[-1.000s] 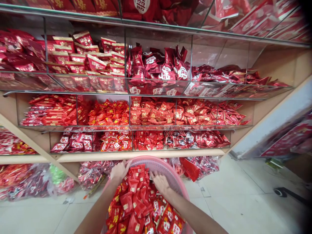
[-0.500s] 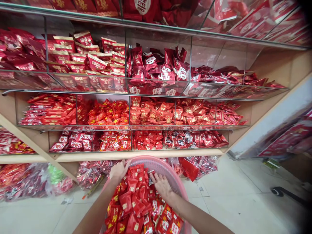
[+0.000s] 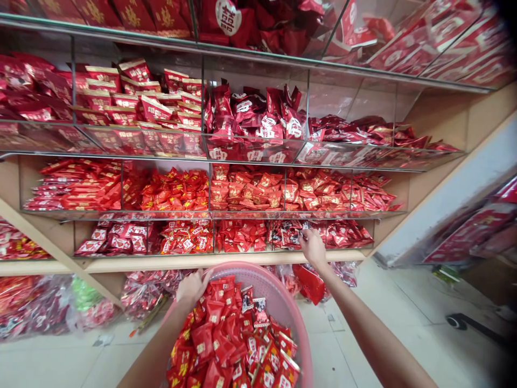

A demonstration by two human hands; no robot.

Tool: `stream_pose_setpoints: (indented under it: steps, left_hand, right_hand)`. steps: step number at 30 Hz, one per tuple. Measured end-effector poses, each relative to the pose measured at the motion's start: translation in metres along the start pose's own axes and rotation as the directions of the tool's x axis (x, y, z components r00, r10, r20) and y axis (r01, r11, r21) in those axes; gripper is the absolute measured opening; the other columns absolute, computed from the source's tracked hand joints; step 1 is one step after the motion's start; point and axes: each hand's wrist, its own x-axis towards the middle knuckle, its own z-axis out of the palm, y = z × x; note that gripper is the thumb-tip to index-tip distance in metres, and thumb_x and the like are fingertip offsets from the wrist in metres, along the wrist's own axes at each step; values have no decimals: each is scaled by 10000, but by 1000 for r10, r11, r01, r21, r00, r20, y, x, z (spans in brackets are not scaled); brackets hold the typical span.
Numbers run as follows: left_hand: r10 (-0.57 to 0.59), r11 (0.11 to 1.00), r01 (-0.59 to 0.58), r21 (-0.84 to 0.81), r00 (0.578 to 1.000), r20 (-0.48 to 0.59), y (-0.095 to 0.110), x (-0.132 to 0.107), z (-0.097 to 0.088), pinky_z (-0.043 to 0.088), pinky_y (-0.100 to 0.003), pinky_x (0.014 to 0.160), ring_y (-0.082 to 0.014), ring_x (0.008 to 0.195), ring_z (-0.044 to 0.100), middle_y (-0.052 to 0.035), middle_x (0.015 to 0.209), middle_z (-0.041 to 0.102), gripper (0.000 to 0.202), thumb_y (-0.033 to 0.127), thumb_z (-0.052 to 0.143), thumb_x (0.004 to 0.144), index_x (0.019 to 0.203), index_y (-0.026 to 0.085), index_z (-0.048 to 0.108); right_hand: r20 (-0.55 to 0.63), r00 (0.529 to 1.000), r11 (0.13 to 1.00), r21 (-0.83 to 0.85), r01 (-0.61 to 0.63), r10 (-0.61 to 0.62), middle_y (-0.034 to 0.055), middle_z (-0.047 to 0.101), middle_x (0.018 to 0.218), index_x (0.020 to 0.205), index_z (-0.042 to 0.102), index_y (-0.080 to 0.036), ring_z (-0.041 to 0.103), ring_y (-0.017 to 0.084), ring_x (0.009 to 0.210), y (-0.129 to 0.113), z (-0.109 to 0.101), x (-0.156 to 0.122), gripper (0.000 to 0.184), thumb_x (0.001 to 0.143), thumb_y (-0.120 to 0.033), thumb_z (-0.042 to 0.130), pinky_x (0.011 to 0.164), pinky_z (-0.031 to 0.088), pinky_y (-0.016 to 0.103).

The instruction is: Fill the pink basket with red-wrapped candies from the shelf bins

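Note:
A round pink plastic basket (image 3: 297, 318) holds a heap of small wrapped sweets (image 3: 218, 323), mostly red with gold or white print. My left hand (image 3: 191, 286) grips its rim at the far left. In the basket, near the far side, lie two black-and-white sweets (image 3: 260, 311). My right hand (image 3: 313, 249) reaches over the rim to the lowest shelf. Its fingers are bent together at a compartment of black, white and red sweets (image 3: 283, 234); what is between the fingertips is too small to make out.
Shelves with clear dividers (image 3: 242, 156) carry red packets in several compartments. Plastic bags of sweets (image 3: 143, 293) lie under the wooden bottom ledge (image 3: 149, 263). On the tiled floor (image 3: 355, 334) at right is a black chair leg (image 3: 472, 326).
My right hand has moved from inside the basket up to the lowest shelf. The black-and-white sweets it covered now show in the basket. My left hand stays on the rim.

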Motion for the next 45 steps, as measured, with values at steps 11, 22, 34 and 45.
stream_pose_setpoints:
  steps: [11,22,34,45]
  left_hand:
    - [-2,999,2,33,1000,-3,0,-1,0,456,-401,703,-300,811,635,-168,831,670,645,595,148,814,1018,144,561]
    - [-11,999,10,43,1000,4,0,-2,0,457,-388,702,-296,817,631,-160,836,666,648,589,151,817,1041,141,561]
    - [-1,1000,1,18,1000,5,1,-3,-2,455,-407,707,-306,810,635,-167,826,673,637,581,147,818,1006,145,572]
    - [7,1000,-7,21,1000,-7,1,-3,-2,456,-398,704,-303,815,636,-166,815,676,655,585,126,816,993,147,579]
  right_hand:
    - [201,969,989,-43,-140,146,88,641,891,839,681,-201,587,173,774,13,11,19,254,794,-316,459,584,361,223]
    - [124,977,982,50,-182,174,85,648,727,686,675,-174,560,153,612,4,3,15,247,712,-279,453,522,341,226]
    - [-13,995,968,229,-98,103,74,661,705,607,638,-157,568,182,658,26,-14,16,245,675,-310,460,611,388,258]
    - [-16,987,922,358,-146,162,56,631,595,579,613,-136,550,170,571,32,-14,16,246,666,-321,477,581,398,262]
